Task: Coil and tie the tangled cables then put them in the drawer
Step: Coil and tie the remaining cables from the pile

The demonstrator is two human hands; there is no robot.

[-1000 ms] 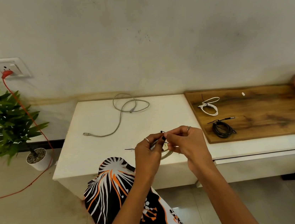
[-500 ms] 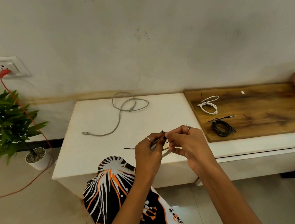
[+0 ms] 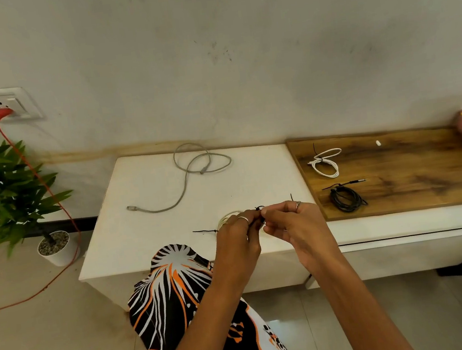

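Both hands met just above the front edge of the white counter (image 3: 171, 217), near its front right corner. The left hand (image 3: 236, 239) and the right hand (image 3: 288, 226) were knuckle to knuckle, and between them sat a small coil of pale cable (image 3: 227, 218), mostly hidden behind the left hand. A thin black tie (image 3: 258, 208) crossed the coil right at the fingertips, its long axis running left to right along the counter's front edge: one loose tail stuck out to the left of the left hand, the other rose just past the right hand.

The fingers of both hands were curled in a tight pinch on the tie, with the left also seeming to steady the coil; how much of the coil it gripped could not be told. The knot lay directly between the two sets of fingertips, so neither hand was nearer. Tightening it would likely mean drawing the hands apart along that left-right line.

A loose grey cable (image 3: 194, 169) sprawled at the back of the counter, not yet coiled. On the wooden board (image 3: 428, 179) to the right lay a tied white cable (image 3: 326, 163) and a coiled black cable (image 3: 344, 198). No open drawer could be made out.
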